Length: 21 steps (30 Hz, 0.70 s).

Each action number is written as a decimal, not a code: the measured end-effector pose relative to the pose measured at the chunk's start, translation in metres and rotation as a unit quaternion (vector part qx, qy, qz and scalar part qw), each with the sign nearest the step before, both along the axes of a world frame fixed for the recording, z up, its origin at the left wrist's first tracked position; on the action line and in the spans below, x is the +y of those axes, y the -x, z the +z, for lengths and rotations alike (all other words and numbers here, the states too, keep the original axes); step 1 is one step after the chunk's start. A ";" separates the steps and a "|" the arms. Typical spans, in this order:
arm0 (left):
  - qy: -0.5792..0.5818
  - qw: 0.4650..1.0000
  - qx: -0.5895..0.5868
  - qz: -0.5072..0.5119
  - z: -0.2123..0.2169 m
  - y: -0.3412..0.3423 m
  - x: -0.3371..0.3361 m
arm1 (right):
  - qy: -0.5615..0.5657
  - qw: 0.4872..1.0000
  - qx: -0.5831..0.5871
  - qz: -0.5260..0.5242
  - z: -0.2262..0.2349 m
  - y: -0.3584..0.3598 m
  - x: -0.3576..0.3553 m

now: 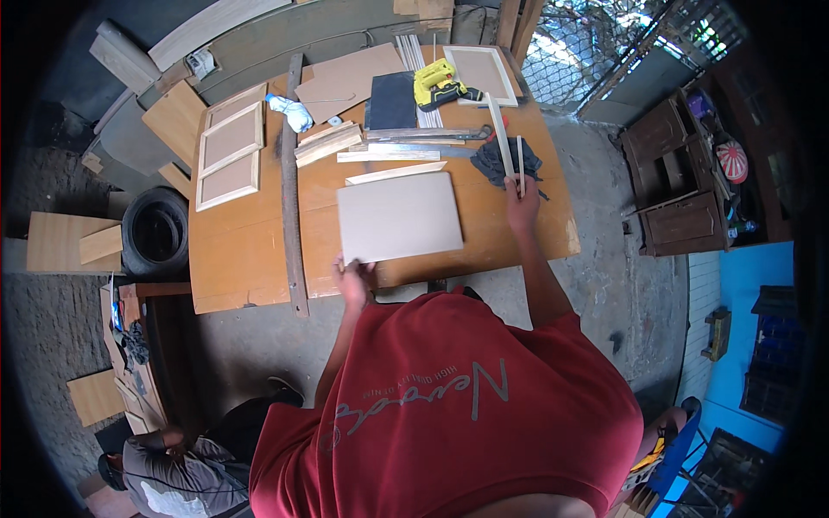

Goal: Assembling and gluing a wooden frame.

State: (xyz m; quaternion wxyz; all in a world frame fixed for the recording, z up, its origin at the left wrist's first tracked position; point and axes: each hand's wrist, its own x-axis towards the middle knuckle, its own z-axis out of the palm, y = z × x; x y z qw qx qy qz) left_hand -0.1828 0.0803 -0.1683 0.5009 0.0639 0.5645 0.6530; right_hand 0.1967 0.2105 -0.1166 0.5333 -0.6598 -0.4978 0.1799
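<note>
At the table's near edge, my left hand [351,283] is closed on the near left corner of a flat, pale rectangular board [399,217]. The board's far edge lies close to some light wood strips. To its right, my raised right hand [522,207] is wrapped around two thin wooden strips [501,138], one longer than the other, both pointing away from me. Just behind those strips lies a crumpled dark cloth [492,166]. The fingers of my left hand are partly hidden by the board's edge.
On the brown table [242,259] lie a long dark wooden bar [291,190], wooden frames [257,173], a yellow-and-black power tool [434,82], a black sheet [391,102] and wood pieces [328,143]. A tyre [155,226] stands left. Another person [177,470] is at lower left.
</note>
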 end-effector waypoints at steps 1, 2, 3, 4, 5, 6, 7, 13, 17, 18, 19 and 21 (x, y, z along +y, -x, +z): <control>-0.004 0.999 -0.045 -0.004 -0.006 -0.011 0.002 | 0.008 1.000 0.006 0.003 -0.002 -0.001 0.001; -0.003 0.999 -0.046 -0.008 -0.009 -0.024 0.002 | 0.017 1.000 0.012 0.006 -0.004 -0.003 0.000; 0.004 0.999 -0.017 -0.036 -0.011 -0.035 0.001 | 0.017 1.000 0.011 0.002 -0.007 -0.004 -0.004; 0.010 0.998 0.014 -0.063 -0.015 -0.041 0.001 | 0.038 0.999 -0.006 0.019 -0.013 -0.004 -0.008; 0.030 0.992 0.038 -0.120 -0.020 -0.041 0.001 | 0.059 0.997 -0.023 0.037 -0.020 -0.005 -0.014; 0.030 0.992 0.037 -0.121 -0.024 -0.038 0.000 | 0.059 0.997 -0.023 0.036 -0.027 -0.004 -0.021; 0.080 0.945 0.219 -0.228 -0.016 -0.037 0.001 | 0.083 0.995 -0.032 0.036 -0.039 -0.006 -0.029; 0.213 0.648 0.581 -0.443 0.070 -0.045 0.017 | 0.189 0.982 0.000 0.005 -0.056 0.009 -0.079; 0.173 0.608 0.630 -0.451 0.072 -0.040 0.026 | 0.158 0.984 -0.086 -0.002 -0.056 0.028 -0.086; 0.171 0.599 0.640 -0.450 0.070 -0.038 0.027 | 0.138 0.986 -0.094 -0.008 -0.054 0.034 -0.084; 0.171 0.596 0.639 -0.455 0.065 -0.037 0.027 | 0.152 0.987 -0.059 -0.005 -0.053 0.038 -0.080; 0.145 0.606 0.648 -0.438 0.054 -0.033 0.027 | 0.147 0.988 -0.053 0.006 -0.053 0.047 -0.076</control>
